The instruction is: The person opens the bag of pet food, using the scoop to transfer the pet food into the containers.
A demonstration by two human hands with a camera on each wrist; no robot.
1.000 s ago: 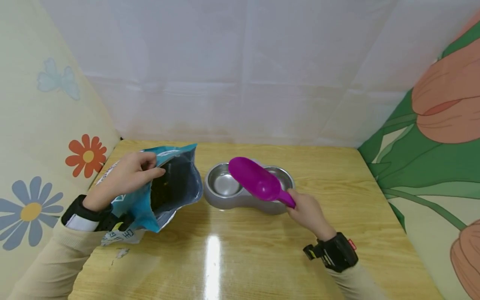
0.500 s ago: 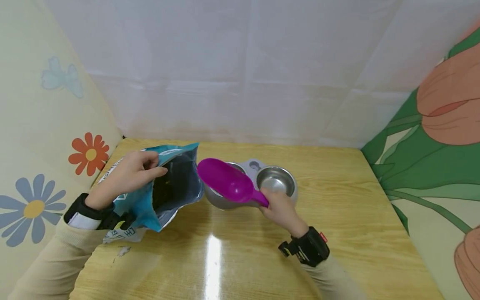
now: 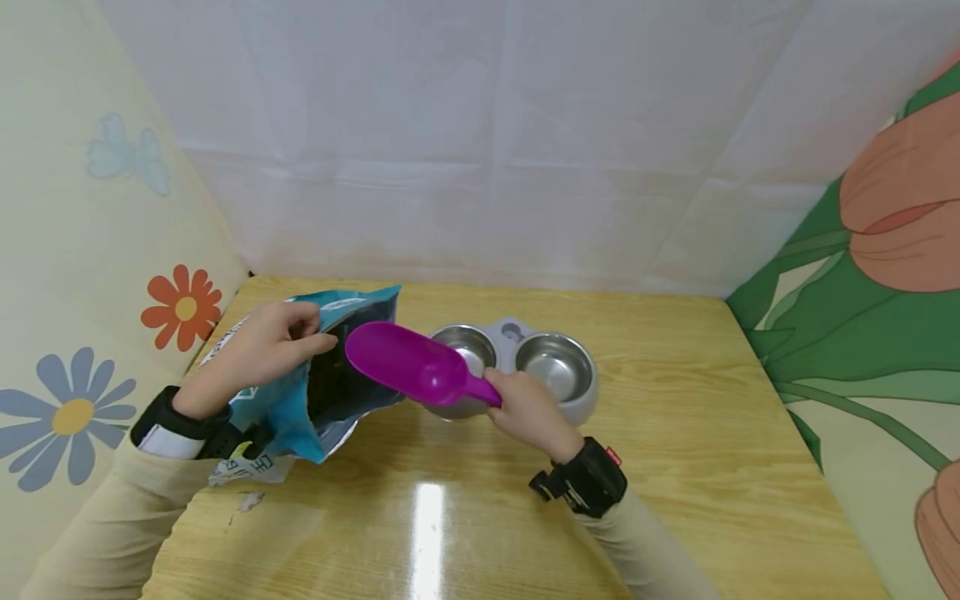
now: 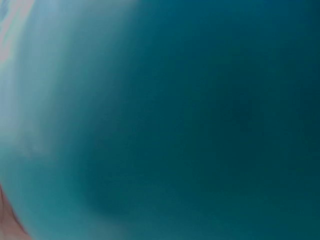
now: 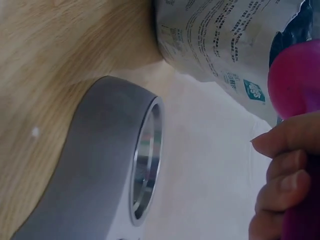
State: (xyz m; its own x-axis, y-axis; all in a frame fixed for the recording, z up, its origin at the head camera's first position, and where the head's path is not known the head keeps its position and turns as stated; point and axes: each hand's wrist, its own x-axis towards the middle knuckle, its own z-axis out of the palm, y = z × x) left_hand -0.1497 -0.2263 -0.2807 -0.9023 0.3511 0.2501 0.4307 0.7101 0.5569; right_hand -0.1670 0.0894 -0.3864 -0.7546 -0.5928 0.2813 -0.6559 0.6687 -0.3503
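My left hand (image 3: 258, 350) grips the top edge of a teal foil bag (image 3: 285, 408) and holds its mouth wide; dark kibble shows inside. My right hand (image 3: 525, 412) holds the handle of a magenta scoop (image 3: 405, 362), whose bowl reaches the bag's mouth. Behind the scoop stands a grey double pet bowl (image 3: 581, 404) with two steel cups, both bare. The left wrist view is filled by the blurred teal bag (image 4: 160, 120). The right wrist view shows my fingers (image 5: 280, 175) on the scoop (image 5: 295, 82), the bowl's grey wall (image 5: 95, 170) and the bag's printed back (image 5: 225, 40).
The wooden table (image 3: 675, 467) is shut in by a white sheet (image 3: 487, 150) at the back, flowered fabric (image 3: 82, 250) on the left and tulip-print fabric (image 3: 877, 292) on the right. A small scrap (image 3: 247, 502) lies near the bag.
My right hand has carried the scoop leftward from above the double bowl to the bag's mouth. My left hand keeps its grip on the bag.
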